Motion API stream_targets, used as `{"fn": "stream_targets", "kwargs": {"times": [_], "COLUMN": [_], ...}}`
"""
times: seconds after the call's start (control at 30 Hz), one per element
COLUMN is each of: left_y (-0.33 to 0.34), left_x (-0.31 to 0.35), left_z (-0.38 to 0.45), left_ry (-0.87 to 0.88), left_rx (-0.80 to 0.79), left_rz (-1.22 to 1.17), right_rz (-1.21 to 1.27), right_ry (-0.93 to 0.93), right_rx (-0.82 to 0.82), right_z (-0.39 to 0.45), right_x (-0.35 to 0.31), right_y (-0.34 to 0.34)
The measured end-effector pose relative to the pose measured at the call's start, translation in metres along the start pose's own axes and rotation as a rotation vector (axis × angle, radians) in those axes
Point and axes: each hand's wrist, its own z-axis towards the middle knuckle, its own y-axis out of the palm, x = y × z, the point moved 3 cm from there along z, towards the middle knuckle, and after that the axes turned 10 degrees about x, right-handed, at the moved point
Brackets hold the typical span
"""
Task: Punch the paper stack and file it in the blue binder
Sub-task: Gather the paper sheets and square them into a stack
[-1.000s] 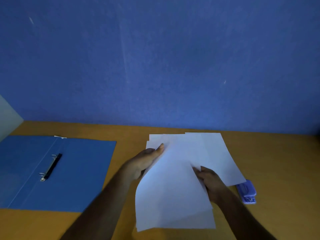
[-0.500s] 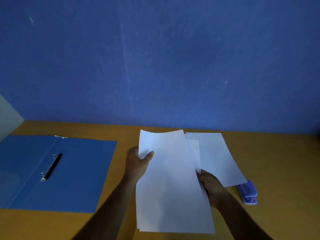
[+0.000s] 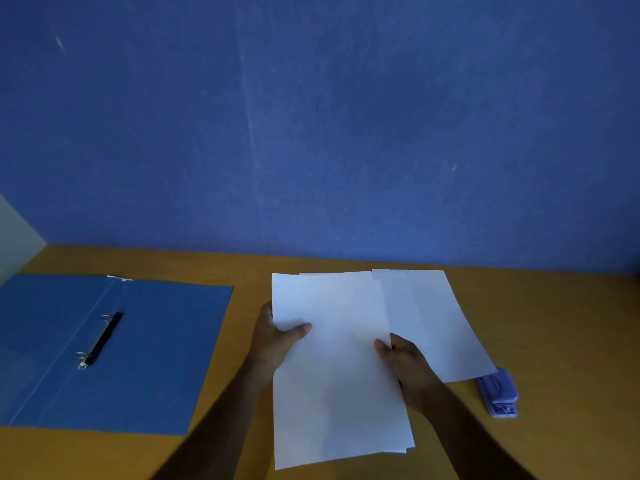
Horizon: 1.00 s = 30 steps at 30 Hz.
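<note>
A stack of white paper sheets (image 3: 339, 368) is held above the wooden desk (image 3: 554, 323) in front of me. My left hand (image 3: 277, 337) grips its left edge, thumb on top. On the right edge sits my right hand (image 3: 405, 362), also gripping the sheets. One more white sheet (image 3: 436, 323) lies flat on the desk behind my right hand. The blue binder (image 3: 145, 351) lies open at the left, its two metal rings (image 3: 100, 341) showing. A blue hole punch (image 3: 498, 396) rests at the right, partly under the loose sheet's corner.
A blue wall (image 3: 311, 116) rises right behind the desk. A pale surface (image 3: 14, 233) shows at the far left edge. Bare desk lies between the binder and the papers and to the right of the punch.
The sheets were fanned and skewed a second ago; both hands have drawn them into a more even stack, and my left hand has shifted to grip the left edge.
</note>
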Motion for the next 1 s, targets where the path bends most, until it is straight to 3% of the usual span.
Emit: {"fn": "stream_targets", "kwargs": {"times": [0.13, 0.27, 0.37, 0.47, 0.53, 0.63, 1.0], "left_y": [0.001, 0.005, 0.005, 0.003, 0.003, 0.003, 0.008], "left_x": [-0.011, -0.020, -0.019, -0.019, -0.017, -0.014, -0.017], "left_z": [0.001, 0.000, 0.003, 0.009, 0.012, 0.016, 0.031], "left_ry": [-0.072, -0.007, 0.043, 0.076, 0.099, 0.105, 0.107], "left_rx": [-0.054, -0.045, 0.029, 0.070, 0.092, 0.114, 0.171], "left_rz": [-0.014, 0.076, 0.098, 0.111, 0.117, 0.119, 0.156], "right_rz": [0.028, 0.086, -0.108, -0.551, -0.765, -0.951, -1.020], "right_ry": [0.065, 0.082, -0.004, -0.110, -0.155, -0.124, 0.028], "right_rx": [0.020, -0.031, 0.172, 0.488, 0.578, 0.633, 0.685], "right_z": [0.012, 0.027, 0.045, 0.061, 0.069, 0.080, 0.106], "right_x": [0.004, 0.007, 0.010, 0.009, 0.009, 0.015, 0.023], "right_y": [0.000, -0.003, -0.015, -0.036, -0.049, -0.061, -0.065]}}
